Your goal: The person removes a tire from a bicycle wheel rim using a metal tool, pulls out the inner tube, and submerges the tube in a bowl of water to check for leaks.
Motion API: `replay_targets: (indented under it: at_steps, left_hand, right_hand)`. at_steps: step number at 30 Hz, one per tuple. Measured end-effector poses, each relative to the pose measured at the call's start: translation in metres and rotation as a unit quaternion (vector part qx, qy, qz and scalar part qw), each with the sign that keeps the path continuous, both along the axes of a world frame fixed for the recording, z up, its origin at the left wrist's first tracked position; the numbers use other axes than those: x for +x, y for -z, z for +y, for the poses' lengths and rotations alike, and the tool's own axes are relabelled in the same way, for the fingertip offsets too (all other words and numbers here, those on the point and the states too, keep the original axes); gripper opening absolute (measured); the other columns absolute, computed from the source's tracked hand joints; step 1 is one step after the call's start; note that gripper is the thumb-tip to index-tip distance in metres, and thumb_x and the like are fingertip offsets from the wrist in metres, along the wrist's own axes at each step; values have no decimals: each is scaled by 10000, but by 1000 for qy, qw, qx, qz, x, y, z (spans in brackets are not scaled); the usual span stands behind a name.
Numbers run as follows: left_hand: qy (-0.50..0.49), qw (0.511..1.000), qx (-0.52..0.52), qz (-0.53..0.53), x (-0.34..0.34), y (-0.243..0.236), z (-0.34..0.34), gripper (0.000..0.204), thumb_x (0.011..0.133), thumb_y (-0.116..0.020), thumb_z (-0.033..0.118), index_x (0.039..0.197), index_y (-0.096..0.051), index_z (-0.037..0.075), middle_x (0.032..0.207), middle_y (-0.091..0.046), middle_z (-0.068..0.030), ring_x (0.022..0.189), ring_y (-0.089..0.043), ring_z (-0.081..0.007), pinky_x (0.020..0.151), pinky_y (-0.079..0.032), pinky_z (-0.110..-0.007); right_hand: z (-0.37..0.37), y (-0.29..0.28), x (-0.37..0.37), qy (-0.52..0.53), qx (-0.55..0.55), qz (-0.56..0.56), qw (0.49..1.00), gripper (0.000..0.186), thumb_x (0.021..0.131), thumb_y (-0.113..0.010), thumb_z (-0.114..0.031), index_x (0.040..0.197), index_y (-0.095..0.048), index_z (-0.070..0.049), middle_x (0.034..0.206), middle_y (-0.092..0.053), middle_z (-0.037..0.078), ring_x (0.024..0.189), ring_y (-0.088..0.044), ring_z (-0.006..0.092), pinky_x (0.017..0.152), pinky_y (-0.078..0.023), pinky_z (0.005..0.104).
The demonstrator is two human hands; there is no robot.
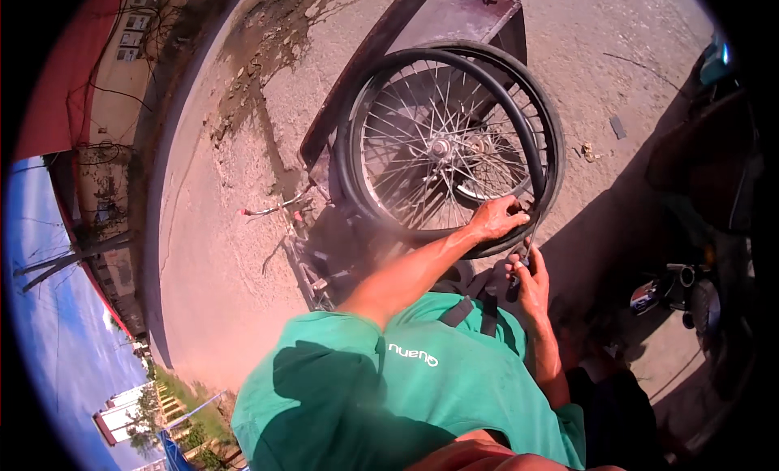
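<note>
A spoked wheel (pixel 441 150) with a black tyre (pixel 555 130) lies before me, tipped on its side. A black inner tube (pixel 531 138) loops across its spokes on the right. My left hand (pixel 497 219) is closed at the near right of the rim, its fingertips pressed on the tube and tyre edge. Just below it, my right hand (pixel 529 280) grips a thin metal tool (pixel 531 237), like a screwdriver with a dark handle. The tool's tip meets the tyre edge by the left fingers; the exact contact is too small to tell.
Behind and under the wheel is a dark red metal cart body (pixel 406 25), with a second spoked wheel (pixel 491 159) below. Handlebars (pixel 276 207) stick out to the left. A motorcycle part (pixel 702 301) stands in shade at right. A small dark flat piece (pixel 618 128) lies on the pavement.
</note>
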State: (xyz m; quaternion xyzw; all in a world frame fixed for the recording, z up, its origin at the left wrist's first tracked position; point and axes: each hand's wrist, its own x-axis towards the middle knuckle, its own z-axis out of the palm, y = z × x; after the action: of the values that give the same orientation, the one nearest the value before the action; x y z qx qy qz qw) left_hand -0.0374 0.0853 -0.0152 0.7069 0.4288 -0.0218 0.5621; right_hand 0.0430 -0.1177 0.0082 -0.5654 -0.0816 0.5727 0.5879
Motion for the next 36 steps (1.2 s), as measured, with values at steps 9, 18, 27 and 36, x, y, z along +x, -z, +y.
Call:
replay_targets:
  at_steps: [9,18,27,36]
  left_hand:
    - [-284,870,-157,-372,-148,-12,-69,540,1104,-627,215,1567,-385,81,1368,-573,-48,1259,-559,-154,1101,-457,-344]
    - [-519,832,-35,-190,-293,-6,-55,383,1044,-702,273,1333,-609,39,979,-684,-37,761,-616,-89,655,-559,-281]
    - [-665,741,93,-17,-470,125,102,457,990,-738,233,1382,-595,47,1006,-678,-91,848,-636,-205,748,-531,-371]
    - [-456,811,300,211,-446,123,152,614,871,-759,118,1449,-561,54,1355,-600,-245,1317,-540,-430,1123,-464,-505]
  right_hand:
    - [115,2,-68,-166,116,120,972,624,1005,-608,-99,1596,-421,-31,1380,-616,118,1206,-626,224,1011,-521,341]
    - [125,-6,-72,-405,153,-402,806,551,944,-702,-190,1458,-576,-38,1357,-641,213,1293,-606,410,1065,-501,486]
    - [94,13,-13,-429,100,-685,580,552,772,-790,-168,1301,-660,-81,1223,-667,150,1221,-584,380,1070,-446,512]
    - [86,21,-58,-407,14,-672,619,555,764,-820,-152,1303,-689,-129,1278,-685,98,1276,-548,354,1093,-427,493]
